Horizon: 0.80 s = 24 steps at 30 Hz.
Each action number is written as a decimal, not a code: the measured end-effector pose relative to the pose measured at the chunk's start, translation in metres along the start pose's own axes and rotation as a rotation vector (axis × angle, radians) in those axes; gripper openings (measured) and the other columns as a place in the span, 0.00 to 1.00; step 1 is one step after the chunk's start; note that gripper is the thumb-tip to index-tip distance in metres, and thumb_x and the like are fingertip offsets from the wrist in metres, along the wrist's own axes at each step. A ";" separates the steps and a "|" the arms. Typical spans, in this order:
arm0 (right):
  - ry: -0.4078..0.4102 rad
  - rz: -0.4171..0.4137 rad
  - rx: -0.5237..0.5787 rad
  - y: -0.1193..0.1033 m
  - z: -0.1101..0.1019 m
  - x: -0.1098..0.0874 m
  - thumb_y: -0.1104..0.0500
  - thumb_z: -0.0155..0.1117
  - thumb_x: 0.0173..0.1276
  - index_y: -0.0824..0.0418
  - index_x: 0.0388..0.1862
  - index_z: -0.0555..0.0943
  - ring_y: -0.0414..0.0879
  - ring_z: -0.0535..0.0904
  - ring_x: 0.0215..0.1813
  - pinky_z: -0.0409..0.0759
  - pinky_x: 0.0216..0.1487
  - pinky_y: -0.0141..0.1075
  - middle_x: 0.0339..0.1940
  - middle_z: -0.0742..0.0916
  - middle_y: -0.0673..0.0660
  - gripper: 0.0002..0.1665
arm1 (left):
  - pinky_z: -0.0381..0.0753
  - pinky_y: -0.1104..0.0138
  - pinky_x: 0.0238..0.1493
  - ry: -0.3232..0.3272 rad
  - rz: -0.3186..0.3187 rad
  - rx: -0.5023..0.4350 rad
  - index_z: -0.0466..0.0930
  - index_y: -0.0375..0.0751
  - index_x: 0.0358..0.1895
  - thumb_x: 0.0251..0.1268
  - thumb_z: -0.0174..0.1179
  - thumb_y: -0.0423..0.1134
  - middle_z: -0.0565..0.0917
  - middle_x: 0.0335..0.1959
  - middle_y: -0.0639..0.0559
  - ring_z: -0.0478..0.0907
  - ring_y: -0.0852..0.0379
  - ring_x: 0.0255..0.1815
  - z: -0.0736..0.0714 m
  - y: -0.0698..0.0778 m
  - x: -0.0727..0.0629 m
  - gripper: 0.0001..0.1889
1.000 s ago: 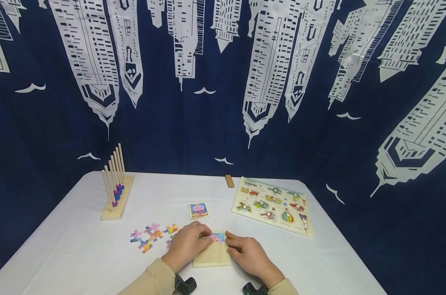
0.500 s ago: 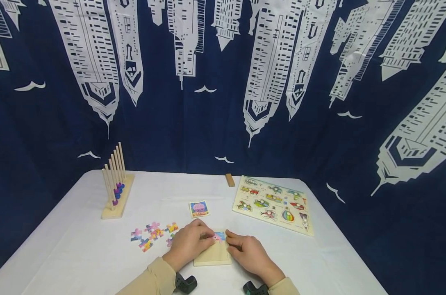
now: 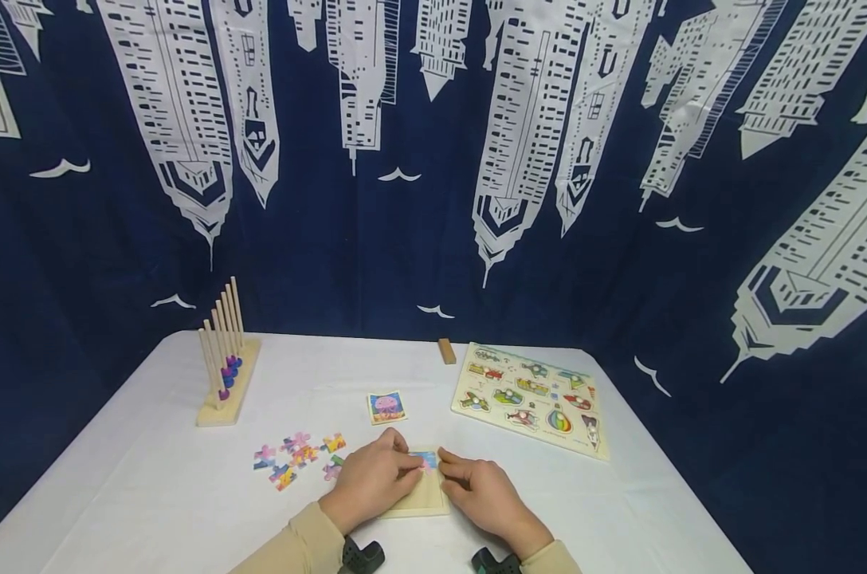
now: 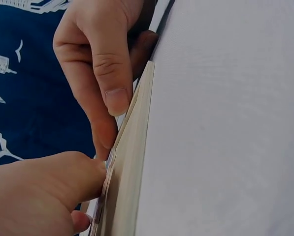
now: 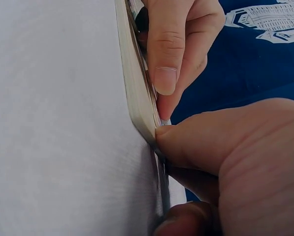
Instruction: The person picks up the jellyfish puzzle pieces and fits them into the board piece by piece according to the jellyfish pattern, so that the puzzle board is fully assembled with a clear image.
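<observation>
A pale wooden puzzle tray (image 3: 421,504) lies before me, with blue-and-pink jigsaw pieces (image 3: 428,459) along its top edge. My left hand (image 3: 373,481) reaches over the tray from the left, thumb and index fingertips together at these pieces; they seem to pinch one, mostly hidden by the fingers. At the tray's right edge, my right hand (image 3: 485,496) holds the board by its upper right corner. In the right wrist view its thumb (image 5: 174,142) presses the rim. The left wrist view shows both hands' fingertips close together over the tray (image 4: 137,142).
Several loose jigsaw pieces (image 3: 303,456) lie to the left. Beyond the tray sits a small picture card (image 3: 386,407). A peg stand with beads (image 3: 236,391) is at back left; a knob puzzle board (image 3: 530,399) and a small wooden block (image 3: 446,351) are at back right.
My left hand has shifted slightly right along the tray's top, its fingers now covering more of the pieces there. My right hand has stayed at the tray's right edge.
</observation>
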State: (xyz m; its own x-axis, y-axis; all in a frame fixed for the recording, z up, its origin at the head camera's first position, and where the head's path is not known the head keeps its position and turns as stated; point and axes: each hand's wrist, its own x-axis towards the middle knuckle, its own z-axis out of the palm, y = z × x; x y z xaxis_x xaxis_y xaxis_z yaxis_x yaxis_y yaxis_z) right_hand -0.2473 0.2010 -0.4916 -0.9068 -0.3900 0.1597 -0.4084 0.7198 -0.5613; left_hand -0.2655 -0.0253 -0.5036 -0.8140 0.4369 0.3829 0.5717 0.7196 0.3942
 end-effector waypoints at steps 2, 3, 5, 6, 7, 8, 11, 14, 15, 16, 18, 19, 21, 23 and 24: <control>-0.003 0.001 0.004 0.000 0.001 0.000 0.57 0.68 0.72 0.62 0.61 0.84 0.53 0.79 0.69 0.77 0.65 0.52 0.68 0.83 0.52 0.21 | 0.65 0.72 0.21 -0.001 -0.009 0.011 0.91 0.56 0.52 0.69 0.67 0.49 0.77 0.43 0.59 0.65 0.70 0.24 0.000 0.001 -0.001 0.12; -0.003 0.002 0.005 0.000 0.001 0.000 0.57 0.68 0.72 0.62 0.61 0.84 0.53 0.79 0.69 0.77 0.65 0.52 0.68 0.83 0.52 0.21 | 0.65 0.72 0.20 0.001 -0.018 0.011 0.91 0.56 0.52 0.69 0.66 0.49 0.77 0.43 0.59 0.65 0.69 0.23 0.000 0.001 -0.001 0.13; -0.003 0.000 0.006 0.000 0.002 0.000 0.57 0.68 0.72 0.63 0.61 0.85 0.53 0.80 0.68 0.77 0.65 0.52 0.68 0.83 0.52 0.21 | 0.65 0.72 0.20 0.022 -0.044 -0.001 0.90 0.55 0.54 0.68 0.67 0.48 0.78 0.44 0.58 0.66 0.69 0.22 -0.002 0.002 -0.001 0.14; -0.001 -0.001 0.004 0.000 0.002 0.000 0.57 0.68 0.72 0.62 0.61 0.85 0.53 0.80 0.68 0.77 0.65 0.52 0.68 0.83 0.52 0.21 | 0.66 0.71 0.20 0.038 -0.062 -0.014 0.90 0.55 0.54 0.68 0.67 0.48 0.79 0.44 0.58 0.66 0.68 0.22 -0.005 0.002 0.000 0.14; 0.000 -0.003 0.001 0.000 0.003 0.000 0.57 0.68 0.72 0.62 0.61 0.85 0.53 0.80 0.68 0.77 0.65 0.52 0.68 0.83 0.52 0.21 | 0.67 0.71 0.21 0.060 -0.086 -0.029 0.89 0.55 0.55 0.67 0.68 0.47 0.80 0.45 0.58 0.69 0.68 0.23 -0.009 0.003 0.001 0.15; 0.002 -0.005 0.000 0.001 0.003 0.000 0.57 0.68 0.72 0.62 0.60 0.85 0.53 0.80 0.68 0.77 0.65 0.52 0.68 0.83 0.52 0.20 | 0.68 0.71 0.22 0.090 -0.117 -0.052 0.89 0.56 0.55 0.67 0.68 0.47 0.81 0.46 0.58 0.70 0.67 0.23 -0.014 0.002 0.002 0.15; 0.002 -0.007 0.004 0.001 0.004 0.000 0.57 0.68 0.72 0.62 0.61 0.85 0.53 0.80 0.68 0.77 0.66 0.53 0.68 0.83 0.52 0.21 | 0.71 0.70 0.25 0.183 -0.230 -0.167 0.89 0.55 0.53 0.65 0.70 0.45 0.84 0.47 0.57 0.73 0.65 0.26 -0.038 -0.001 0.005 0.13; -0.004 -0.005 0.015 0.000 0.005 0.001 0.57 0.68 0.72 0.62 0.61 0.85 0.53 0.79 0.69 0.76 0.66 0.52 0.68 0.83 0.52 0.21 | 0.72 0.69 0.25 0.245 -0.343 -0.277 0.90 0.51 0.51 0.66 0.70 0.42 0.86 0.47 0.55 0.72 0.63 0.24 -0.070 -0.011 0.000 0.12; -0.006 -0.005 0.017 0.000 0.005 0.002 0.57 0.68 0.72 0.62 0.61 0.85 0.53 0.79 0.69 0.76 0.66 0.52 0.68 0.83 0.52 0.21 | 0.73 0.69 0.25 0.251 -0.371 -0.299 0.89 0.50 0.51 0.66 0.69 0.41 0.86 0.48 0.54 0.72 0.63 0.24 -0.081 -0.015 -0.004 0.12; -0.006 -0.005 0.019 -0.001 0.005 0.002 0.57 0.68 0.71 0.62 0.61 0.85 0.53 0.79 0.69 0.76 0.67 0.52 0.68 0.83 0.52 0.21 | 0.73 0.69 0.24 0.243 -0.399 -0.321 0.89 0.49 0.52 0.67 0.69 0.41 0.87 0.49 0.53 0.73 0.61 0.23 -0.091 -0.020 -0.008 0.12; -0.007 -0.005 0.021 -0.001 0.005 0.003 0.57 0.68 0.71 0.62 0.60 0.85 0.54 0.79 0.69 0.76 0.67 0.52 0.68 0.83 0.53 0.21 | 0.73 0.68 0.22 0.223 -0.439 -0.314 0.88 0.47 0.54 0.68 0.68 0.41 0.87 0.51 0.51 0.73 0.60 0.21 -0.108 -0.031 -0.019 0.13; -0.007 -0.003 0.022 -0.001 0.004 0.003 0.57 0.68 0.71 0.62 0.60 0.85 0.54 0.79 0.69 0.76 0.67 0.53 0.68 0.83 0.53 0.21 | 0.73 0.67 0.22 0.212 -0.456 -0.303 0.87 0.47 0.55 0.68 0.67 0.42 0.87 0.52 0.50 0.74 0.60 0.21 -0.115 -0.037 -0.025 0.14; -0.008 0.001 0.023 -0.001 0.003 0.003 0.57 0.68 0.71 0.62 0.60 0.85 0.54 0.79 0.69 0.75 0.67 0.53 0.68 0.82 0.53 0.21 | 0.72 0.66 0.21 0.209 -0.482 -0.269 0.86 0.45 0.57 0.69 0.66 0.42 0.88 0.53 0.46 0.74 0.58 0.21 -0.126 -0.050 -0.037 0.16; -0.009 0.006 0.024 0.001 0.001 0.002 0.57 0.68 0.71 0.62 0.61 0.85 0.54 0.78 0.70 0.75 0.67 0.54 0.69 0.82 0.53 0.21 | 0.72 0.66 0.21 0.227 -0.516 -0.237 0.86 0.44 0.58 0.70 0.65 0.41 0.88 0.54 0.44 0.74 0.57 0.21 -0.131 -0.065 -0.047 0.16; -0.007 0.008 0.024 0.001 0.000 0.002 0.57 0.68 0.71 0.62 0.61 0.85 0.55 0.78 0.70 0.75 0.67 0.54 0.69 0.82 0.53 0.21 | 0.72 0.66 0.21 0.241 -0.536 -0.229 0.86 0.43 0.58 0.70 0.64 0.41 0.88 0.54 0.42 0.74 0.57 0.21 -0.131 -0.072 -0.052 0.16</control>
State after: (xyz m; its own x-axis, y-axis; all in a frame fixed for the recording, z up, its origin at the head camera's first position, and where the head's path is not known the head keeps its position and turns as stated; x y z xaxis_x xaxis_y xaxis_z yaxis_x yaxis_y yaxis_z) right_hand -0.2498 0.2010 -0.4924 -0.9093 -0.3885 0.1493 -0.3985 0.7093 -0.5814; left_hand -0.2513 -0.1705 -0.4425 -0.9627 -0.1053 0.2492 0.1201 0.6591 0.7424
